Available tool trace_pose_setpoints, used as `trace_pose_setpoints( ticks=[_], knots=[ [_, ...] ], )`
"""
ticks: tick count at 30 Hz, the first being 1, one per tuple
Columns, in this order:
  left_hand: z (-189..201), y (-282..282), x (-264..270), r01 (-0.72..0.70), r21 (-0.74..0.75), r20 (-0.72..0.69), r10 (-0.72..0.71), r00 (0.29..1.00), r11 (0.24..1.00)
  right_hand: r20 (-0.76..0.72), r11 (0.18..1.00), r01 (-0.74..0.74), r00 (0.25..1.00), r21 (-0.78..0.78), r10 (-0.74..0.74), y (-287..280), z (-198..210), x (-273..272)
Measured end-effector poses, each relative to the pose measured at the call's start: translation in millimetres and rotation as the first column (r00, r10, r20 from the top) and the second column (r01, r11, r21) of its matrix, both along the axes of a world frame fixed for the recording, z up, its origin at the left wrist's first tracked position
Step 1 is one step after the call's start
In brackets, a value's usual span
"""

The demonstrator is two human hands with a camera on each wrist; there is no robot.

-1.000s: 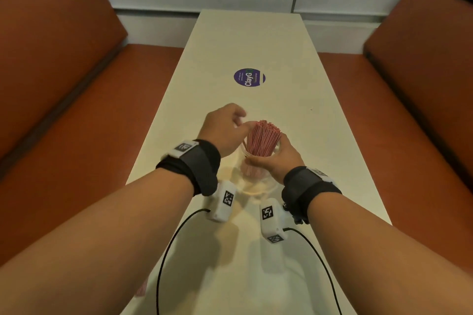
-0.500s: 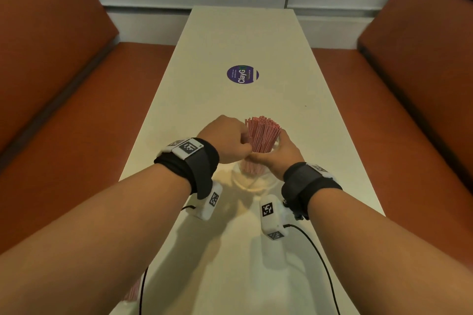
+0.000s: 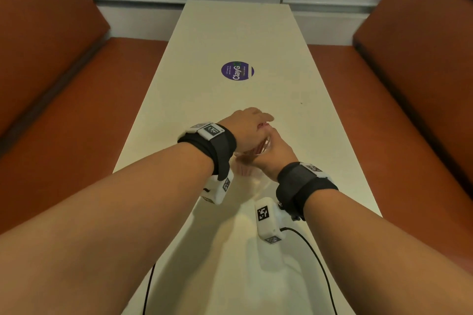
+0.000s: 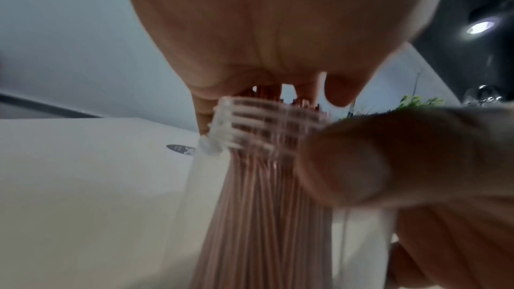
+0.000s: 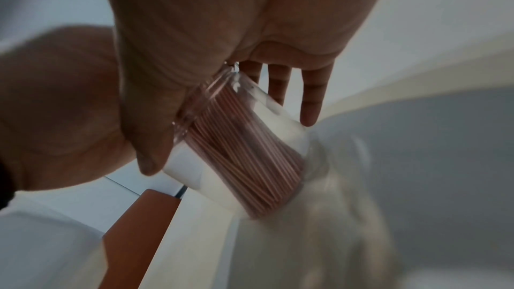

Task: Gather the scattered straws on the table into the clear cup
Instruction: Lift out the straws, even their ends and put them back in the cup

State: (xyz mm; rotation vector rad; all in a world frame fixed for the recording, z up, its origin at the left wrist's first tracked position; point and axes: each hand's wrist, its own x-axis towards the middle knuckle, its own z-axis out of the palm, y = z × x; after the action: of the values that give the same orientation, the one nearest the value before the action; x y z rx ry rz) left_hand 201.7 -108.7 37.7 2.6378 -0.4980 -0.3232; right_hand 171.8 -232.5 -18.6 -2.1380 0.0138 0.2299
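Observation:
A clear cup (image 3: 246,172) stands on the white table (image 3: 230,33), packed with thin pink straws (image 3: 265,125). My left hand (image 3: 252,124) lies over the straw tops with its fingers stretched across them, palm down. In the left wrist view the palm (image 4: 278,30) covers the straws (image 4: 264,217) above the ridged cup rim (image 4: 250,122). My right hand (image 3: 276,152) grips the cup near its rim from the right. The right wrist view shows its thumb and fingers on either side of the cup (image 5: 192,173) and straws (image 5: 244,153). No loose straws are in view.
A round purple sticker (image 3: 237,71) lies on the table beyond the hands. Orange-brown benches run along the left (image 3: 64,110) and right (image 3: 409,110). Black cables (image 3: 320,263) trail from the wrist cameras across the near table. A white wall closes the far end.
My left hand has moved from gripping the side of the straw bundle to lying across its top. The straws stick out less above the cup. The right hand keeps its hold.

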Motion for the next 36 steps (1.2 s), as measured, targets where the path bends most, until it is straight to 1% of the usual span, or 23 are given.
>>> trace_pose_setpoints(
  ticks=[1,2,3,5,6,9,12,14,15,17,18,19,21,23,25,27,29,31,34,36],
  knots=[
    [1,2,0,0.002,-0.054,-0.005,-0.002,1.0,0.999,0.004,1.0,0.004,1.0,-0.001,-0.004,1,1,0],
    [0,4,-2,0.018,-0.075,-0.001,-0.018,1.0,0.997,0.001,1.0,0.002,1.0,-0.018,-0.002,2,2,0],
    [1,5,-4,0.046,-0.055,0.009,-0.046,0.999,0.997,0.014,0.999,-0.004,1.0,-0.045,0.004,4,3,0],
    [2,3,-7,0.072,0.052,0.033,-0.074,0.997,0.996,0.027,0.998,-0.013,1.0,-0.064,0.015,5,4,0],
    [1,0,-6,0.049,0.084,0.054,-0.053,0.997,0.995,0.015,0.999,-0.006,1.0,-0.035,0.006,5,3,0],
    [-4,-8,-1,-0.046,0.092,0.11,0.036,0.993,0.995,-0.002,0.999,0.011,1.0,0.05,-0.011,4,3,-4],
    [-6,-8,-2,-0.042,0.097,0.092,0.033,0.995,0.994,0.004,0.992,0.012,1.0,0.122,-0.012,6,-2,-5],
    [1,-2,-6,-0.035,0.063,0.074,0.03,0.997,0.997,0.007,0.99,0.012,1.0,0.142,-0.014,7,-3,-4],
    [6,3,-10,-0.053,0.011,0.08,0.052,0.995,0.999,0.014,0.989,0.015,1.0,0.146,-0.018,8,-3,-4],
    [16,18,-26,-0.142,-0.116,0.11,0.155,0.982,0.983,0.036,0.987,0.038,0.998,0.158,-0.044,9,-4,-7],
    [18,29,-38,-0.204,-0.153,0.125,0.224,0.967,0.967,0.045,0.985,0.053,0.997,0.165,-0.062,10,-5,-8],
    [17,41,-54,-0.283,-0.157,0.127,0.304,0.944,0.946,0.047,0.984,0.063,0.996,0.168,-0.072,12,-4,-11],
    [8,70,-93,-0.471,-0.082,0.083,0.477,0.875,0.879,0.043,0.983,0.078,0.995,0.168,-0.086,15,-5,-15],
    [-7,98,-132,-0.609,0.071,0.019,0.609,0.793,0.79,0.039,0.981,0.094,0.994,0.167,-0.102,17,-4,-17],
    [-23,121,-167,-0.66,0.247,-0.027,0.686,0.727,0.71,0.035,0.982,0.104,0.993,0.157,-0.111,18,-4,-17],
    [-37,136,-195,-0.675,0.354,-0.077,0.739,0.669,0.647,0.033,0.985,0.104,0.993,0.139,-0.11,20,-3,-18],
    [-48,141,-215,-0.684,0.398,-0.102,0.77,0.629,0.611,0.044,0.984,0.116,0.991,0.136,-0.123,20,-2,-19],
    [-54,140,-229,-0.7,0.407,-0.093,0.789,0.607,0.587,0.042,0.982,0.13,0.99,0.135,-0.137,20,-2,-20],
    [-55,143,-235,-0.717,0.391,-0.104,0.802,0.588,0.576,0.049,0.984,0.13,0.989,0.121,-0.137,21,-2,-20],
    [-54,146,-238,-0.697,0.414,-0.118,0.794,0.596,0.585,0.052,0.984,0.133,0.989,0.123,-0.14,21,-1,-21]
  ],
)
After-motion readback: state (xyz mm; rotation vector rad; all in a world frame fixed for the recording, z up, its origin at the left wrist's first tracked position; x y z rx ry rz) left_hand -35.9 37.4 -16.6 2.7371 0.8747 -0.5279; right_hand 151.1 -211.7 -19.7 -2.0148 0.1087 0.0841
